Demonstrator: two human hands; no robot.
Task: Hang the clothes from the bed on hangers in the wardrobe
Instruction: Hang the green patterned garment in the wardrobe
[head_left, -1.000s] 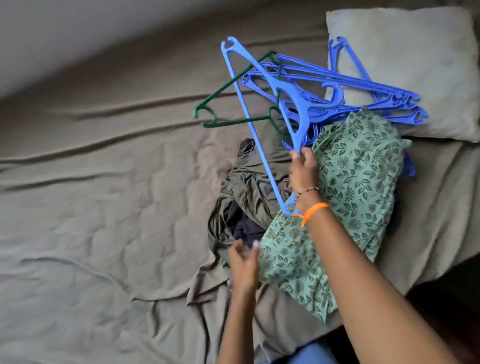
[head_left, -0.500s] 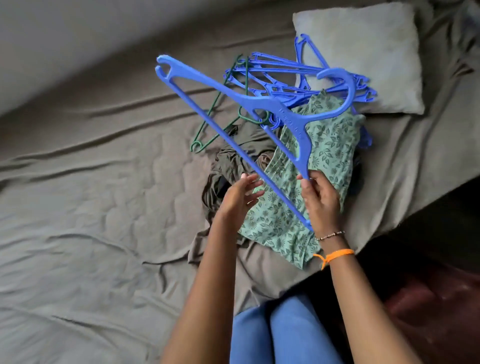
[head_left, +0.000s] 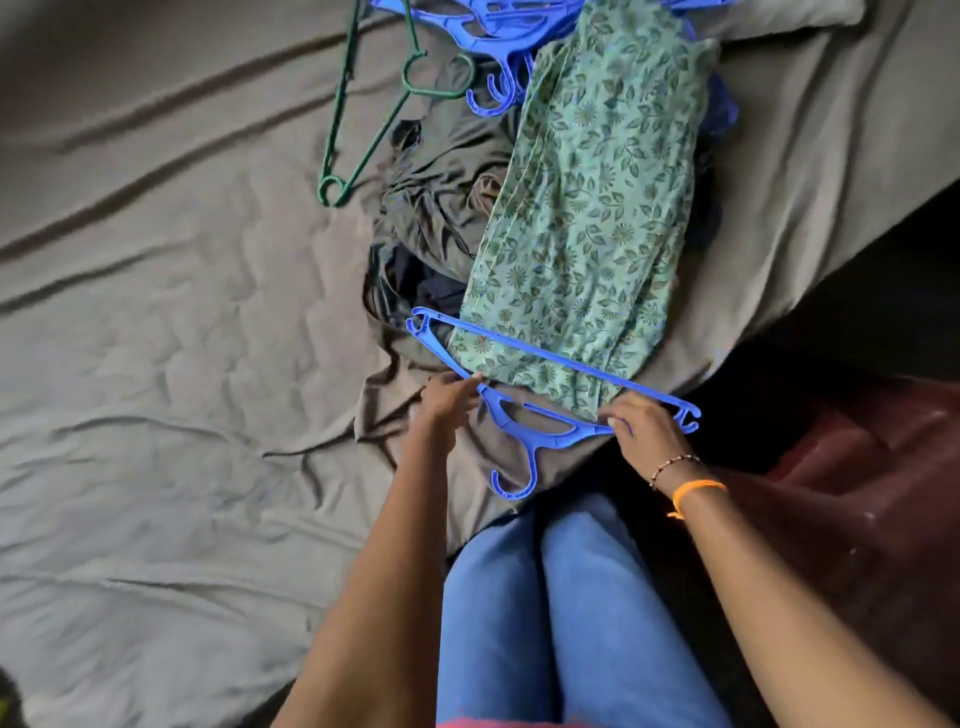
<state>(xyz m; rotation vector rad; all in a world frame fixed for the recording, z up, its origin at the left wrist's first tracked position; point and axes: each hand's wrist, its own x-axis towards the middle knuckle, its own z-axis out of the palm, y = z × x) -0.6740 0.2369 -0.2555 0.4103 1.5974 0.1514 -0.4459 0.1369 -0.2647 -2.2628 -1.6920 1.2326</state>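
Blue plastic hanger (head_left: 540, 405) sits at about 6 o'clock of the clothes pile, held flat and inverted: hook points toward the person, long bar lies across the near end of the green floral garment (head_left: 582, 208). Left hand (head_left: 447, 400) pinches the hanger's left shoulder arm, fingers curled on it. Right hand (head_left: 644, 426) grips the right shoulder arm near the notched end, fingers wrapped over the plastic. Right wrist carries a beaded bracelet (head_left: 672, 466) and an orange band (head_left: 696, 491).

Floral garment lies folded lengthwise, running from 12 to 6 o'clock on the bed (head_left: 156, 364). At its 9 o'clock, touching and partly under it: a crumpled olive-grey garment (head_left: 441, 192) with a dark navy piece (head_left: 415, 286) showing beneath. At 12 o'clock of the pile, a stack of blue hangers (head_left: 498, 47), cut off by the top edge; hooks rest on the olive garment. Green wire hanger (head_left: 363, 130) lies at 10 o'clock, on the sheet, its hook end overlapping the olive cloth. Pillow (head_left: 810, 13) corner visible at 1 o'clock.

Person's blue jeans (head_left: 561, 613) at 6 o'clock, against the bed edge. Dark reddish floor (head_left: 883, 493) at 4 o'clock.
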